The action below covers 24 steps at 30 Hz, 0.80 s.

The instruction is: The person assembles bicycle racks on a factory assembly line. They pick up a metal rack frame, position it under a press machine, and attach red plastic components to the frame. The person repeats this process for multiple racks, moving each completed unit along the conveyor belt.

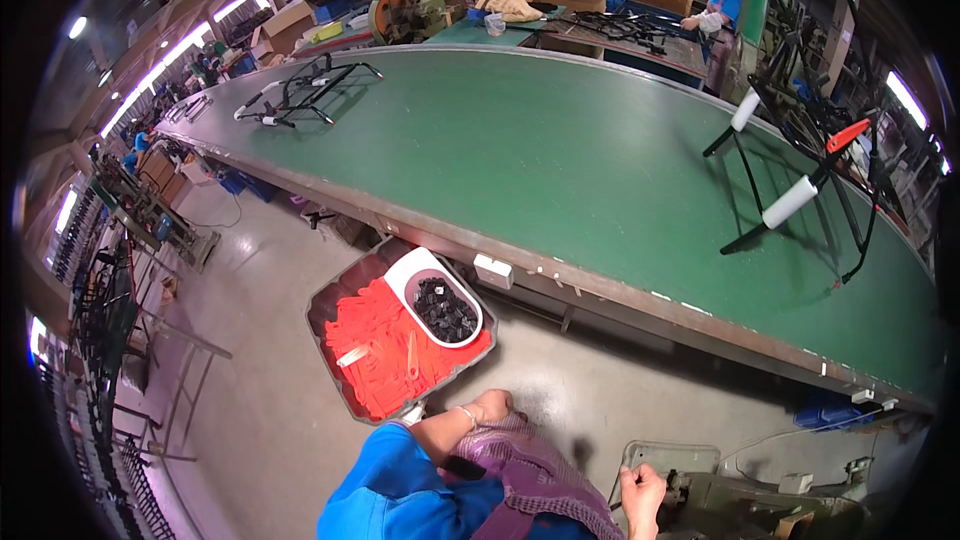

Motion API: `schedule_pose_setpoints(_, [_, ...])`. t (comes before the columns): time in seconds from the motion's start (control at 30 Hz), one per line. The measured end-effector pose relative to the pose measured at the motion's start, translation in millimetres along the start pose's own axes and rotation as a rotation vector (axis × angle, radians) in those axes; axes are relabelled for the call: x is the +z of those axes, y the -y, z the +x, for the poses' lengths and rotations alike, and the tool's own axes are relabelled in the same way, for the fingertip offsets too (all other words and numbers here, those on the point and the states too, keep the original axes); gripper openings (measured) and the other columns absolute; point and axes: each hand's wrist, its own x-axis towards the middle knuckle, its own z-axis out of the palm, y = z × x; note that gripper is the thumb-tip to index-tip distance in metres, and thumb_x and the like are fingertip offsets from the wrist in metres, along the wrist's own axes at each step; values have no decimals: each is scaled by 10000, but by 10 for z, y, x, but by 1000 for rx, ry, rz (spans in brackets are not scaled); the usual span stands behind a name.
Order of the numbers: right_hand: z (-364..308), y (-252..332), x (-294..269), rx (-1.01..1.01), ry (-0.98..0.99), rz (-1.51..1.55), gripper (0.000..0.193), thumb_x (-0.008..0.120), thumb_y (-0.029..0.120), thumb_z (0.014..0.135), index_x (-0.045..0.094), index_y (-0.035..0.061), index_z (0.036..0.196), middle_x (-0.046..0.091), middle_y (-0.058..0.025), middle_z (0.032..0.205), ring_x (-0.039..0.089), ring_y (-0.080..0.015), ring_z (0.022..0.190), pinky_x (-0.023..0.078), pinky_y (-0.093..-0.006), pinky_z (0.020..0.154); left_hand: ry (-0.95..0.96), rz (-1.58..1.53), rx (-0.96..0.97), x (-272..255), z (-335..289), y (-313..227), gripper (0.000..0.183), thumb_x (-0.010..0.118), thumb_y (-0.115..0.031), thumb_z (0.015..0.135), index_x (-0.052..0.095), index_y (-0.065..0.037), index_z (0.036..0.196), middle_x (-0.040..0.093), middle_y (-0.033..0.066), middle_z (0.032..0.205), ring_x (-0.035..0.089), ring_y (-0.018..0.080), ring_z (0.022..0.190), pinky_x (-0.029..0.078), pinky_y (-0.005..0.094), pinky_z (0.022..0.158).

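Observation:
My left hand [492,405] rests low by my purple apron [515,460]. Its fingers curl downward and are hidden from above, so I cannot see whether they hold anything. My right hand [642,490] is closed beside a dark green machine [745,505], its fingers folded in; what they hold, if anything, is hidden. Ahead of my left hand is a dark bin [328,333] heaped with flat red plastic pieces [375,345]. On the bin's far right corner sits a white tub [407,268] containing small black parts [443,310].
A long green table [520,150] spans the view. Black tubular frames [312,90] lie at its far left. More frames with white sleeves [790,202] and a red piece [848,135] stand at right. Beyond it, a co-worker [715,15] stands at another workbench [640,45].

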Motion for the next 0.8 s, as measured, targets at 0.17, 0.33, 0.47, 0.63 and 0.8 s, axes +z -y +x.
schedule_pose_setpoints(0.17, [226,253,260,-56,171,-224,331,715,245,755,515,23,613,545,-174,562,553,-380,546,446,-437,539,-82,124,157,-382,53,-75,289,560,-204,779,660,-67,1013,658,197,989,633,368,913,503,444,805])
schedule_pose_setpoints(0.33, [314,406,423,-54,262,-204,300,700,235,775,539,12,655,552,-162,557,556,-327,518,455,-388,536,-399,-159,55,-764,80,-123,179,569,-164,823,674,-50,913,673,179,884,651,353,842,517,410,752])
schedule_pose_setpoints(0.47, [329,451,487,-18,313,-253,301,693,259,783,553,18,670,575,-163,586,582,-350,564,462,-410,555,-693,-154,21,-1121,164,128,183,537,-130,819,683,-71,912,665,185,916,641,366,863,515,432,766])
schedule_pose_setpoints(0.63, [381,323,635,-83,308,-366,321,718,290,750,571,22,651,581,-196,592,597,-378,569,469,-436,538,-832,51,-97,-1349,616,744,70,557,-70,800,619,-39,792,617,220,901,610,387,827,505,450,763])
schedule_pose_setpoints(0.8, [425,272,720,-180,347,-368,260,566,255,860,622,19,769,582,-223,615,578,-407,572,459,-477,553,-540,277,-306,-1429,705,651,201,508,-69,835,592,-36,1015,609,181,1061,636,370,934,533,419,808])
